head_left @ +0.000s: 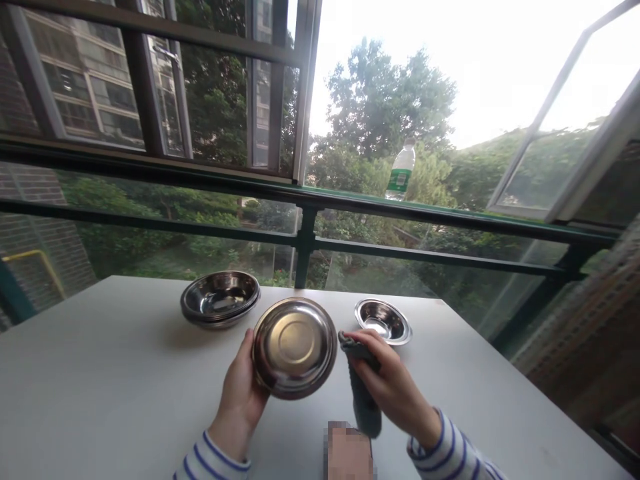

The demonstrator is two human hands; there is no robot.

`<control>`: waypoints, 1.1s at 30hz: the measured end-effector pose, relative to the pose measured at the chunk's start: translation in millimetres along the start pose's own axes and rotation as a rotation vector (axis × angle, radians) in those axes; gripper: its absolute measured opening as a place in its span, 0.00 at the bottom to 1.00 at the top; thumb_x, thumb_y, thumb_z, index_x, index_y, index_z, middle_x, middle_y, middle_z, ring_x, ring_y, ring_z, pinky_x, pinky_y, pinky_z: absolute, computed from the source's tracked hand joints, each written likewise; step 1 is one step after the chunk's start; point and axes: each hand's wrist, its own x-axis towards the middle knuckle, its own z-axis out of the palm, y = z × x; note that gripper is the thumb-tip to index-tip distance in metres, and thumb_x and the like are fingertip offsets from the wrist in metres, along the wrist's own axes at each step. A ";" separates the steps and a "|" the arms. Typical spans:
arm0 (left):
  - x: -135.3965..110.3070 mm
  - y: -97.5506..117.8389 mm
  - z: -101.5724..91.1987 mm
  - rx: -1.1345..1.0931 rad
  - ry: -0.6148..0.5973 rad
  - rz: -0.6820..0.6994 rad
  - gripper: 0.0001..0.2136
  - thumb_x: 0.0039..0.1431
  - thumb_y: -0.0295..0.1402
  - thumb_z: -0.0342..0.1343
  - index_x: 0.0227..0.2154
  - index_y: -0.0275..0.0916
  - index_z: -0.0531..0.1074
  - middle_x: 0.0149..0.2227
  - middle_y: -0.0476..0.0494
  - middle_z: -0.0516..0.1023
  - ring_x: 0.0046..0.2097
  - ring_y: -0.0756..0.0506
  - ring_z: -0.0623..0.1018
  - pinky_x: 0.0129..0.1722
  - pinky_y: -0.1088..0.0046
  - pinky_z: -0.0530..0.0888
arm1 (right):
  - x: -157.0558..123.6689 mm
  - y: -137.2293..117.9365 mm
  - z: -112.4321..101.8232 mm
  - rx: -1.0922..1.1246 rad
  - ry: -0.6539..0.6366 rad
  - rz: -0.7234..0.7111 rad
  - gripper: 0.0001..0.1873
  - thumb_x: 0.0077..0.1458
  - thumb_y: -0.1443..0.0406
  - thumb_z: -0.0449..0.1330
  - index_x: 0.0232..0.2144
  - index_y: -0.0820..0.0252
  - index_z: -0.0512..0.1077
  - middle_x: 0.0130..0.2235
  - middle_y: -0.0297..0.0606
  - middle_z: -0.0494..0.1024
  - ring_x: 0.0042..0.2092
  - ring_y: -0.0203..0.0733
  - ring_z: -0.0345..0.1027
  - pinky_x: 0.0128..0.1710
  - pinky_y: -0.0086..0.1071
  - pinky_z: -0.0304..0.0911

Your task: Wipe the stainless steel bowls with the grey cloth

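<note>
My left hand (241,393) grips the left rim of a steel bowl (295,347), tilted up so that its underside faces me, above the white table (100,387). My right hand (390,383) is closed around a dark grey cloth (361,387) whose top end touches the bowl's right rim. The cloth hangs down below my fingers. Both sleeves are white with blue stripes.
A stack of steel bowls (220,299) sits at the back left of the table and a small steel bowl (383,321) at the back right. A plastic water bottle (401,172) stands on the green window rail (450,217). A blurred patch lies at the bottom edge.
</note>
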 end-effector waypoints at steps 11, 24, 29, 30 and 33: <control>7.2 -16.6 -10.2 0.082 -0.013 0.013 0.09 0.58 0.31 0.51 0.31 0.32 0.74 0.24 0.45 0.78 0.23 0.50 0.75 0.23 0.76 0.73 | 16.4 -1.0 -23.6 0.039 0.215 0.369 0.21 0.56 0.59 0.51 0.51 0.54 0.61 0.46 0.38 0.70 0.42 0.42 0.66 0.45 0.39 0.62; 10.9 -22.9 -13.4 0.109 -0.022 0.031 0.10 0.58 0.33 0.51 0.30 0.32 0.73 0.12 0.53 0.66 0.13 0.52 0.65 0.14 0.78 0.64 | 33.2 -11.3 -19.9 -0.018 0.201 0.125 0.27 0.46 0.70 0.56 0.51 0.56 0.59 0.43 0.40 0.69 0.42 0.43 0.67 0.41 0.38 0.66; 12.4 -24.9 -14.9 0.086 -0.004 0.009 0.09 0.57 0.33 0.52 0.30 0.32 0.73 0.17 0.50 0.72 0.16 0.52 0.69 0.19 0.77 0.71 | 17.3 -3.8 -1.9 -0.359 0.496 -0.253 0.15 0.49 0.70 0.60 0.40 0.56 0.63 0.42 0.41 0.67 0.46 0.46 0.66 0.45 0.45 0.65; 12.1 -25.2 -15.0 0.083 -0.001 0.003 0.09 0.57 0.33 0.52 0.30 0.32 0.73 0.19 0.48 0.74 0.18 0.52 0.71 0.21 0.76 0.72 | 12.2 -0.9 2.9 -0.398 0.454 -0.316 0.13 0.50 0.71 0.59 0.38 0.56 0.63 0.44 0.42 0.67 0.47 0.47 0.66 0.45 0.45 0.65; 10.6 -24.8 -14.5 0.075 -0.003 -0.017 0.10 0.58 0.33 0.51 0.32 0.31 0.74 0.24 0.44 0.77 0.22 0.50 0.74 0.25 0.75 0.74 | -3.8 6.9 15.3 -0.449 0.302 -0.380 0.11 0.51 0.72 0.58 0.37 0.58 0.63 0.48 0.47 0.65 0.50 0.48 0.66 0.44 0.43 0.67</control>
